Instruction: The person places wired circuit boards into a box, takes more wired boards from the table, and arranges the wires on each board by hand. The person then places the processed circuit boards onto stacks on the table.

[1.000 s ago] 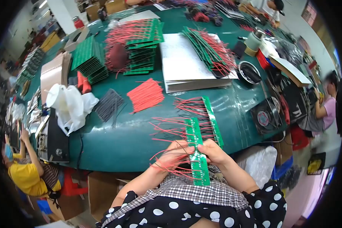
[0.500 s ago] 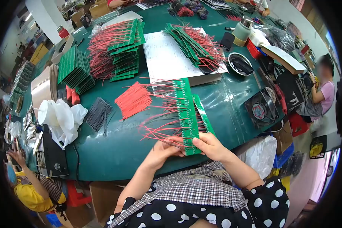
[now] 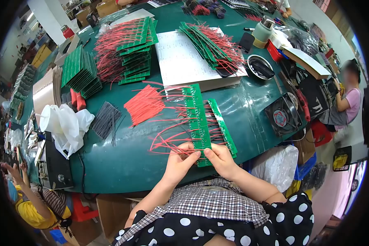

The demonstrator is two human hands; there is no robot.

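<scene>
A long green circuit board (image 3: 199,123) with red and dark wires along its left edge stands out in front of me. My left hand (image 3: 178,164) grips its near end, thumb on the face and fingers underneath. On the other side, my right hand (image 3: 222,162) pinches the same end, the two thumbs almost touching. Beside and partly beneath it lies a second wired board (image 3: 223,128), its wires partly covered by the first. A pile of red wires (image 3: 144,105) and a bundle of black wires (image 3: 106,119) lie on the table to the left.
Wired boards (image 3: 136,61) are stacked at the back, bare boards (image 3: 78,71) left of them. More wired boards (image 3: 205,47) rest on white paper (image 3: 170,61). A fan (image 3: 281,117) stands right, a plastic bag (image 3: 69,131) left. Co-workers sit at both sides.
The held board has shifted slightly left, uncovering more of the second board. My left thumb has come up onto the board's face, and my right hand has moved closer to it.
</scene>
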